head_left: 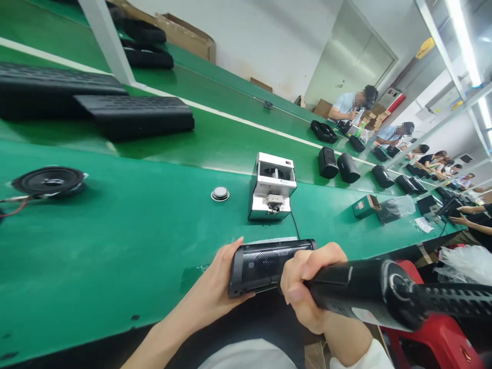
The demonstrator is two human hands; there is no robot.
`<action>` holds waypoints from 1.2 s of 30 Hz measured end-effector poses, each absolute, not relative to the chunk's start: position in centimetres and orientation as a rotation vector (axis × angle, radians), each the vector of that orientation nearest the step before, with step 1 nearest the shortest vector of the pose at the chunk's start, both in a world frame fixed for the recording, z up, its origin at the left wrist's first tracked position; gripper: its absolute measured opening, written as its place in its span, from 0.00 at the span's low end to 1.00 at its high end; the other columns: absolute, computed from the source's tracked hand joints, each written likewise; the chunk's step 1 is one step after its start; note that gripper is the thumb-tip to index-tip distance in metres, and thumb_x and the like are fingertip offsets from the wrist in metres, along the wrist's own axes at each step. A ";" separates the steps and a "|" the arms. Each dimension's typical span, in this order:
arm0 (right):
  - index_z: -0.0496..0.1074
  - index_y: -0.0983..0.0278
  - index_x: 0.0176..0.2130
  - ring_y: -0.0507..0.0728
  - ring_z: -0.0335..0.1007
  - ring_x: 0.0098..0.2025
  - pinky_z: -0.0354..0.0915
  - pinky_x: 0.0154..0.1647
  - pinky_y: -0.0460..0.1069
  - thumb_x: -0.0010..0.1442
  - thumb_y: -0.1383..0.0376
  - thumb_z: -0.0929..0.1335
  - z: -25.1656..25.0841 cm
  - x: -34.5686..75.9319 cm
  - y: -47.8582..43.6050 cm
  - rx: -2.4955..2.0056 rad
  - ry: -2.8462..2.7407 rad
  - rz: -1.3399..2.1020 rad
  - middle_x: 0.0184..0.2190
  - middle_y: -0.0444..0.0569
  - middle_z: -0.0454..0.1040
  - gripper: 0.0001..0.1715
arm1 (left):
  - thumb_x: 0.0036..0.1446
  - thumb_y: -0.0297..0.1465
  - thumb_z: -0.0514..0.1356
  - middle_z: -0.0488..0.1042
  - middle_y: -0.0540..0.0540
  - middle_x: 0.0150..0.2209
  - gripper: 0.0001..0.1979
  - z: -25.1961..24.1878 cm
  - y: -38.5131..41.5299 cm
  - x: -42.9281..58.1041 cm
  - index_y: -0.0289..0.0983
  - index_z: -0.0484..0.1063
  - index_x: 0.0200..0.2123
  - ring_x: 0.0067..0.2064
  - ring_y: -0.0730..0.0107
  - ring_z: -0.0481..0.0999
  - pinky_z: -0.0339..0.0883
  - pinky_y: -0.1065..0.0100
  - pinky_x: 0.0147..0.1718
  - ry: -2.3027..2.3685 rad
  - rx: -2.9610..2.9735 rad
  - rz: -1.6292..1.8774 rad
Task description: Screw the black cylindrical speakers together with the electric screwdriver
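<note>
My left hand [219,282] grips the left end of a black speaker housing [261,261] with a perforated grille, at the near edge of the green bench. In my right hand [311,284] is a black electric screwdriver [349,289], its thick cable running off to the right. The tool's tip is hidden behind my fingers, so contact with the housing cannot be made out. Just beyond the housing stands a silver and black screw feeder [272,187]. A small round metal-rimmed part [220,193] lies to the feeder's left.
At the left lies a round speaker driver [52,180] with wires. Long black perforated covers [142,115] rest on the conveyor [230,133] beyond a white post [109,46]. Several black speaker housings [348,168], a green box [365,206] and co-workers are to the right, above a red stool [434,333].
</note>
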State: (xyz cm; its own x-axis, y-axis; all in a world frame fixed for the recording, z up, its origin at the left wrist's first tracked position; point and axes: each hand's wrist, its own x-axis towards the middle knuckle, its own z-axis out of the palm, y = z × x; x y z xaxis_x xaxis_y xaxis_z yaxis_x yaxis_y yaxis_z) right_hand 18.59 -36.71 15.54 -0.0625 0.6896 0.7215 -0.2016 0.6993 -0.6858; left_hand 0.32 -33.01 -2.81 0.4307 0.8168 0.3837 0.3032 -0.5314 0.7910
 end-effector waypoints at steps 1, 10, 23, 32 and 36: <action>0.73 0.55 0.53 0.46 0.53 0.15 0.56 0.14 0.40 0.72 0.72 0.71 15.2 18.5 -36.4 -0.404 -1.450 0.772 0.26 0.36 0.65 0.14 | 0.60 0.36 0.74 0.70 0.32 0.70 0.55 -2.8 -33.0 0.2 0.50 0.45 0.81 0.69 0.34 0.78 0.79 0.36 0.64 0.945 2.052 1.019; 0.69 0.56 0.41 0.50 0.56 0.15 0.60 0.13 0.44 0.71 0.58 0.76 14.1 19.5 -36.4 -0.674 -1.544 0.746 0.20 0.35 0.60 0.13 | 0.59 0.39 0.73 0.70 0.34 0.71 0.54 -5.5 -32.7 0.3 0.50 0.48 0.81 0.68 0.35 0.80 0.81 0.38 0.63 0.970 2.044 1.054; 0.70 0.55 0.43 0.49 0.58 0.15 0.62 0.17 0.46 0.69 0.57 0.81 22.5 21.4 -23.5 -0.500 -1.298 0.218 0.21 0.32 0.58 0.19 | 0.63 0.33 0.75 0.60 0.32 0.76 0.64 -1.3 -33.1 0.2 0.56 0.31 0.83 0.79 0.33 0.65 0.68 0.32 0.73 0.866 1.989 0.927; 0.68 0.56 0.48 0.49 0.65 0.17 0.66 0.19 0.47 0.70 0.39 0.76 18.8 21.6 -18.3 -0.660 -1.389 0.120 0.24 0.32 0.61 0.28 | 0.63 0.32 0.75 0.62 0.34 0.75 0.64 -1.2 -33.2 0.2 0.57 0.31 0.83 0.77 0.35 0.68 0.71 0.34 0.72 0.859 1.981 0.920; 0.66 0.55 0.48 0.48 0.60 0.15 0.66 0.19 0.47 0.71 0.38 0.74 18.3 22.1 -18.0 -0.705 -1.370 0.095 0.24 0.32 0.62 0.28 | 0.63 0.32 0.76 0.62 0.32 0.75 0.65 -1.3 -33.1 0.1 0.56 0.30 0.84 0.76 0.35 0.69 0.71 0.33 0.71 0.852 1.996 0.932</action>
